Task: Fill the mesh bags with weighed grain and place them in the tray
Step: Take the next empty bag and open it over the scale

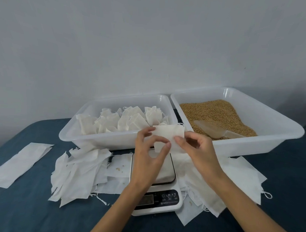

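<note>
Both my hands hold one flat white mesh bag (169,135) above the kitchen scale (156,197). My left hand (149,155) pinches its lower left edge between thumb and fingers. My right hand (198,148) pinches its right side. Behind it, the left white tray (99,140) holds several filled, tied mesh bags (124,121). The right white tray (262,137) holds brown grain (215,111) with a translucent scoop (216,130) lying in it.
Loose empty bags lie in piles left (77,174) and right (224,184) of the scale on the dark blue tablecloth. A long white strip (20,163) lies at the far left. A pale wall stands right behind the trays.
</note>
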The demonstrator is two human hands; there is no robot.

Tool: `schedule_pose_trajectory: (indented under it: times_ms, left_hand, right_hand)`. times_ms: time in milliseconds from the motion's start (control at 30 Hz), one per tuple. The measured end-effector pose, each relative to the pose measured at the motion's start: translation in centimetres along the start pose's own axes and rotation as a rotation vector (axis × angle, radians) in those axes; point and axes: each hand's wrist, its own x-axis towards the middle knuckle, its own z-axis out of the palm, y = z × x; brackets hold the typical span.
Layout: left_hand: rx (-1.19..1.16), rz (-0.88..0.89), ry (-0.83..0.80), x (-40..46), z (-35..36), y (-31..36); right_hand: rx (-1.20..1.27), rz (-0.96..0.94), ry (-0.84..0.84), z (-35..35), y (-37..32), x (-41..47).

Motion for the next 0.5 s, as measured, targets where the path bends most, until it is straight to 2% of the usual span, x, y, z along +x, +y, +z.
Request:
schedule_pose_trajectory:
  times_ms: [133,200,300,333,400,500]
  left_hand:
    - [-0.333,-0.164,-0.05,0.81,-0.76,-0.23]
    - [-0.387,-0.178,-0.012,0.8,-0.75,-0.36]
    - [-0.339,-0.115,0.027,0.69,-0.52,-0.43]
    - [-0.339,-0.106,0.021,0.68,-0.49,-0.44]
    - [-0.354,-0.108,-0.001,0.64,-0.41,-0.44]
    - [-0.357,-0.126,-0.032,0.55,-0.32,-0.38]
  right_hand:
    - [0.059,-0.008,0.046,-0.37,-0.19,0.14]
    - [-0.088,-0.058,0.103,-0.3,-0.02,0.07]
    - [-0.45,-0.234,0.268,0.01,0.07,-0.28]
    - [-0.5,-0.277,0.308,0.0,0.0,-0.3]
    - [-0.469,-0.302,0.321,-0.09,-0.16,-0.32]
    - [-0.311,-0.244,0.217,-0.05,-0.47,-0.45]
